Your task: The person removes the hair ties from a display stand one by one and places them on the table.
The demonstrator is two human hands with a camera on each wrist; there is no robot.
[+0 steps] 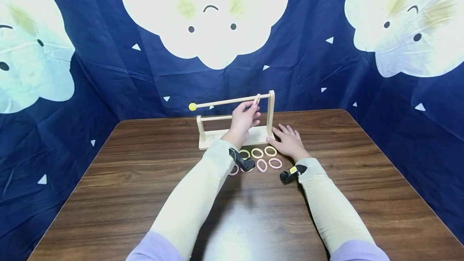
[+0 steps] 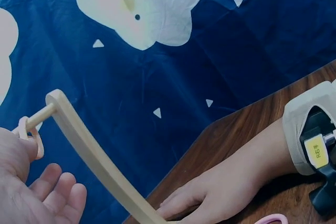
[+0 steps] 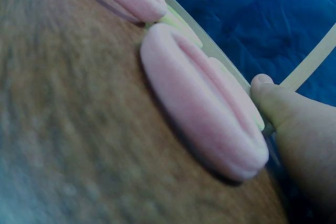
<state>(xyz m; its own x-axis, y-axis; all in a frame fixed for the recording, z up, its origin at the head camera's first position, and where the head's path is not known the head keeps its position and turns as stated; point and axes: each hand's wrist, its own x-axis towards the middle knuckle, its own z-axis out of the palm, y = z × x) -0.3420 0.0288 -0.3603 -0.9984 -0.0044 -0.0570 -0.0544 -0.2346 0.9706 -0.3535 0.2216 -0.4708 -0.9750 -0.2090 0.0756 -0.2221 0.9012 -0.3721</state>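
Observation:
A pale pink hair tie [image 1: 257,99] hangs round the upper rod [image 1: 224,101] of a wooden stand, close to the tall post [image 1: 271,112]. My left hand [image 1: 245,121] pinches that hair tie between thumb and index finger, the other fingers loosely bent; the left wrist view shows the band [image 2: 37,141] looped over the rod. On the right, my right hand [image 1: 288,142] lies with fingers spread beside the post's foot. Its thumb [image 3: 268,90] rests at the end of the stand's base [image 1: 257,135].
Several yellow-green and pink hair ties [image 1: 275,163] lie on the wooden table [image 1: 145,188] in front of the base, partly hidden by my left wrist. A yellow ball [image 1: 192,107] caps the upper rod's left end. A lower rod [image 1: 216,118] runs beneath. Blue cloth stands behind.

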